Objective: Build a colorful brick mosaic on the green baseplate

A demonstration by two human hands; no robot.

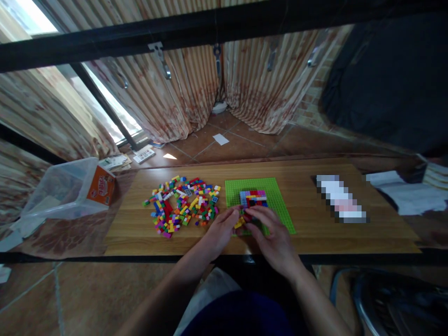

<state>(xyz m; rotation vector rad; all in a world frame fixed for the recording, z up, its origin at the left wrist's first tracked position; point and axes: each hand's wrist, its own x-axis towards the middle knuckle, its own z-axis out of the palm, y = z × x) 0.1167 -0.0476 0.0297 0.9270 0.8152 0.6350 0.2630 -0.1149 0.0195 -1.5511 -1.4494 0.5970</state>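
My left hand (221,229) is closed, its thumb and fingers pinching a yellow toy brick (239,223). Beside it my right hand (272,232) has its fingertips closed round a dark red toy brick (247,216). The fingertips of both hands nearly meet, and they partly hide the bricks, so whether the two are joined I cannot tell. Just beyond the fingers a block of many-coloured bricks (252,193) is built up on the green baseplate (280,200). A heap of loose bricks (175,205) lies to the left of my left hand.
All this stands on a long wooden table (304,233). A clear plastic bin (66,186) with an orange label sits beyond the left end. A blurred-out phone-like object (341,198) lies on the right. A black rail (175,32) with hanging clips crosses above, before the curtains (196,93).
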